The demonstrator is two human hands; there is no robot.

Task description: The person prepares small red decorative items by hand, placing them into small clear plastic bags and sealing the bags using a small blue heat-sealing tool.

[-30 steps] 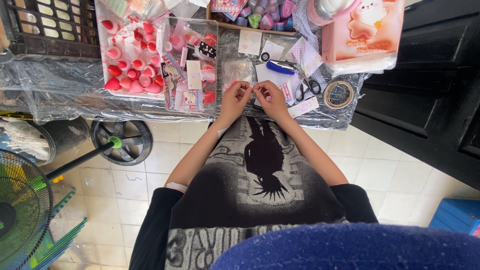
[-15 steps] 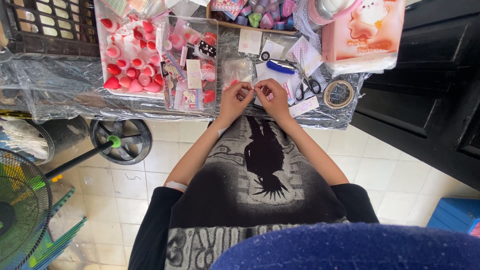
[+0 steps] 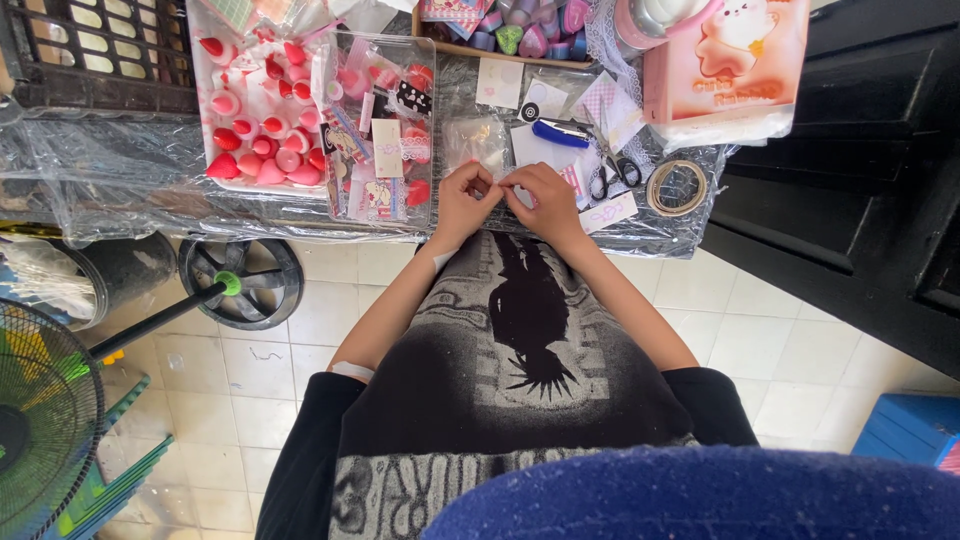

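Observation:
My left hand (image 3: 463,201) and my right hand (image 3: 543,203) meet fingertip to fingertip at the near edge of a plastic-covered table (image 3: 120,180). Together they pinch something tiny between them; it is too small to make out. Just beyond the hands lie a small clear bag (image 3: 476,140), white paper cards (image 3: 530,150) and a blue pen-like tool (image 3: 560,133). A clear box (image 3: 380,130) of pink and red trinkets stands to the left of my left hand.
A white tray (image 3: 255,110) of pink and red drop-shaped pieces is at the left. Scissors (image 3: 613,178) and a tape roll (image 3: 677,187) lie at the right, under a pink box (image 3: 735,60). A fan (image 3: 45,420) stands on the tiled floor.
Both hands have drawn closer together until their fingertips touch, and have shifted slightly toward me at the table's edge.

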